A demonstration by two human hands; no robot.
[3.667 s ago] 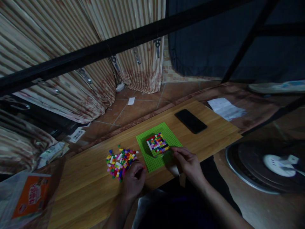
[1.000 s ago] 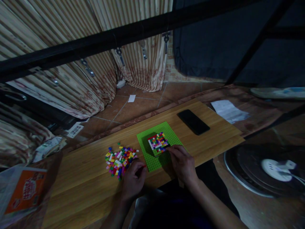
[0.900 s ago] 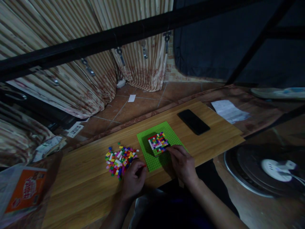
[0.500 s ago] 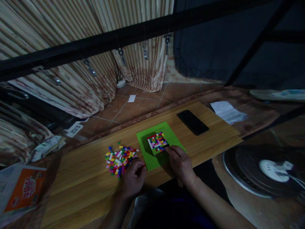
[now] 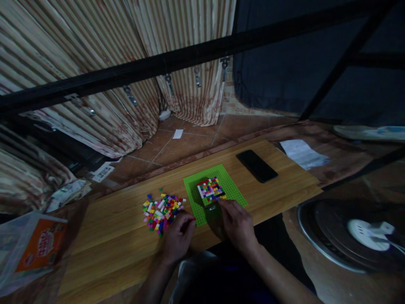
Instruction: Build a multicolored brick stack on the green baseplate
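Observation:
A green baseplate lies on a wooden board in front of me. On it stands a square block of many-coloured small bricks. My right hand rests at the plate's near edge, its fingertips pinched at the front of the coloured block; what they hold is too small to see. My left hand is curled beside the plate's left corner, pinching a small red brick. A loose pile of coloured bricks lies just left of that hand.
A black phone lies on the board's far right. White paper sits beyond it. A round fan is on the floor to the right, an orange packet in a bag at the left. A black bar crosses overhead.
Both hands have stayed almost in place. My right hand's fingertips have slid slightly left along the block's front edge. The view has tilted a little.

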